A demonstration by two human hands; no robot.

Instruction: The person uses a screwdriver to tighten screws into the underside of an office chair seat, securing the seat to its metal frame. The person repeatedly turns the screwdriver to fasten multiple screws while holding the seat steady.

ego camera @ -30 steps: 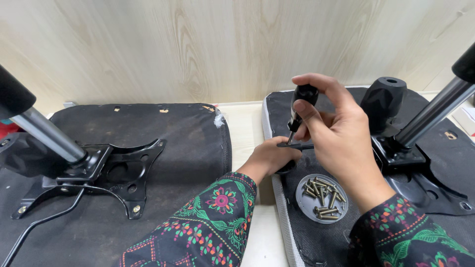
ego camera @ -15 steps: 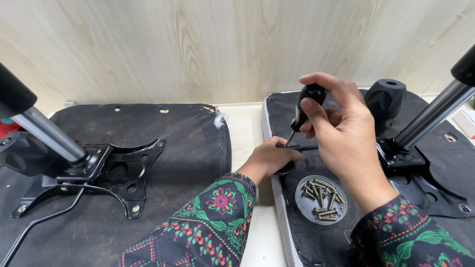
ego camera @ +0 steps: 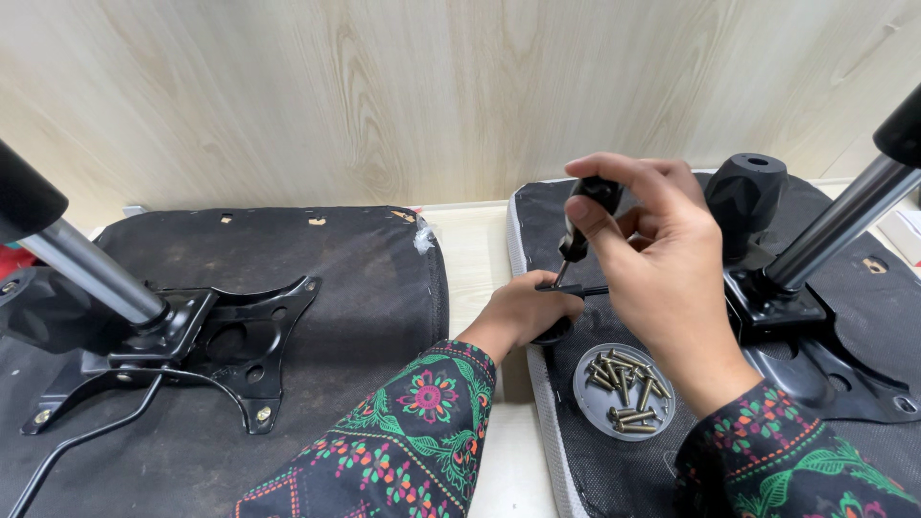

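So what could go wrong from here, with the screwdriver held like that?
The right hand grips the screwdriver by its handle top alone, so the tip might slip onto the left hand steadying the black part just below. The round dish of screws sits close under the right wrist and could get knocked, scattering them over the seat base.

black screwdriver (ego camera: pixel 581 223), brass screws (ego camera: pixel 625 388), grey dish (ego camera: pixel 587 393)

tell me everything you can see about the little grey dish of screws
The small round grey dish looks like a shallow plastic lid. It sits flat on the black fabric chair seat underside, just below the right hand that holds a black-handled screwdriver. Inside lies a loose heap of brass-coloured screws, pointing every way. No hand touches it; the right patterned sleeve is close beside it.
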